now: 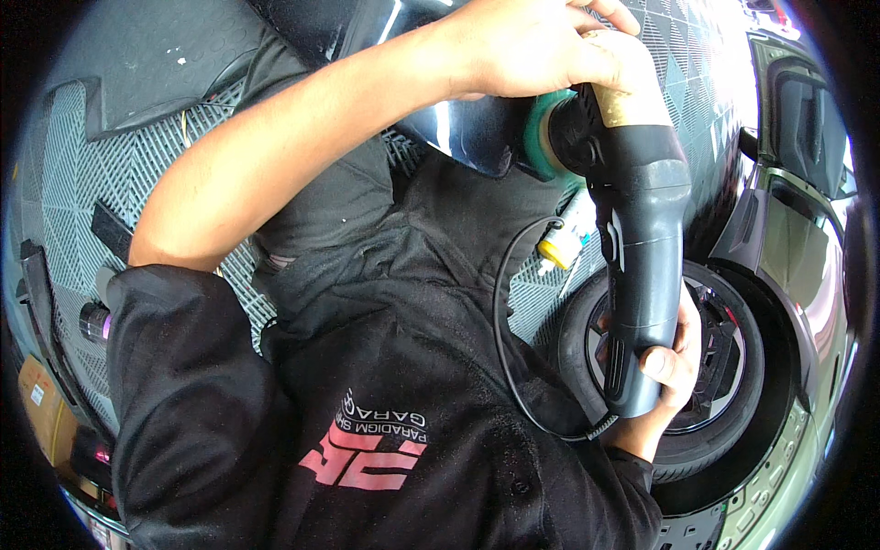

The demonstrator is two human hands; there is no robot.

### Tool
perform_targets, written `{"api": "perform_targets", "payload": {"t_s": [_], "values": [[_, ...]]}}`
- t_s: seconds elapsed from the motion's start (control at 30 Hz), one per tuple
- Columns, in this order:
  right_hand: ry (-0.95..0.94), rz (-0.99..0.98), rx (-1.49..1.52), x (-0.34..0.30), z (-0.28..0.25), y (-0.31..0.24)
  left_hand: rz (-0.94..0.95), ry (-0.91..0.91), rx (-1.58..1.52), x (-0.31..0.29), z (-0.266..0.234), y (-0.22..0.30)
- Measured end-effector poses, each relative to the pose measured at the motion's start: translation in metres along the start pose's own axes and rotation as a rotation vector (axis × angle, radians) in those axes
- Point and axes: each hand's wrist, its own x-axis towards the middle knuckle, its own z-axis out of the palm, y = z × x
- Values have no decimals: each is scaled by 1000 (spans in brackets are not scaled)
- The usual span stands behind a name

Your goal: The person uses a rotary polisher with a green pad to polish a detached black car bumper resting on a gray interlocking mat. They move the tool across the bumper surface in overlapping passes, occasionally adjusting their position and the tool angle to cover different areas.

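A black corded polisher (pixel 646 238) stands nearly upright at the right of the head view. My left hand (pixel 550 46) is closed over its yellowish-tan head end at the top. Lower down, my right hand (pixel 676 357) wraps round the handle near its cord end. The polisher's green pad (pixel 541 142) meets the edge of a glossy dark panel (pixel 467 137), which lies over my legs. Part of the pad and its exact contact with the panel are hidden behind the tool.
Beside the tool are a car wheel (pixel 738 367) and a green car body (pixel 816 284). A yellow-topped bottle (pixel 561 246) lies near the looping power cord (pixel 500 321). Grey grid flooring (pixel 119 165), a dark flat piece (pixel 174 55) and a cardboard box (pixel 41 403) are at the left.
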Motion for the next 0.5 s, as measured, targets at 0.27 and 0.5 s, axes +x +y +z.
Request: {"api": "perform_targets", "payload": {"t_s": [0.27, 0.5], "values": [[-9, -27, 9, 19, -4, -11, 28, -53, 72, 33, -17, -9], [-21, -79, -37, 37, -10, -16, -12, 45, 180, 40, -26, -7]]}}
